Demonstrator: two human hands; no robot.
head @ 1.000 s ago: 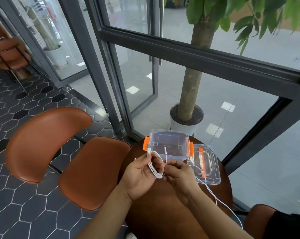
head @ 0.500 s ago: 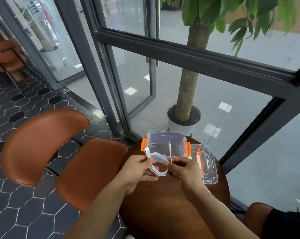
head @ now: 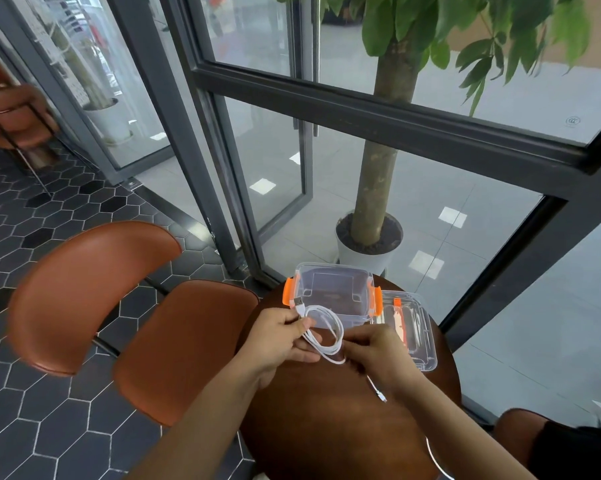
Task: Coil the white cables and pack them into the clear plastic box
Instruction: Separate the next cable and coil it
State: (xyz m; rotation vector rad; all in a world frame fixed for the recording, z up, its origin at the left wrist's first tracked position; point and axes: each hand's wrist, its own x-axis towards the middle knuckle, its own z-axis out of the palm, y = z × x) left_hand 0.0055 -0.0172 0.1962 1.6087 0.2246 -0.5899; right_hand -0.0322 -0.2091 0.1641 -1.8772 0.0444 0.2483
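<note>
A white cable [head: 328, 336] is wound into a small coil above the round brown table [head: 326, 427]. My left hand [head: 281, 336] pinches the coil's left side, where the USB plug sticks up by the box's orange latch. My right hand [head: 378, 355] grips the coil's lower right, and the small plug end hangs below that wrist. Just behind the hands sits the clear plastic box [head: 333, 294], lidless and empty, with orange latches. A second white cable [head: 437, 462] curves along the table beside my right forearm.
The box's clear lid [head: 413, 330] lies to the right of the box, near the table's edge. A brown chair [head: 129, 306] stands left of the table. Behind the table are a glass wall with dark frames and a potted tree [head: 371, 237].
The loose end that stood up over the box has been brought round and down; it now hangs under my right wrist. The coil is rounder, and both hands have kept their hold.
</note>
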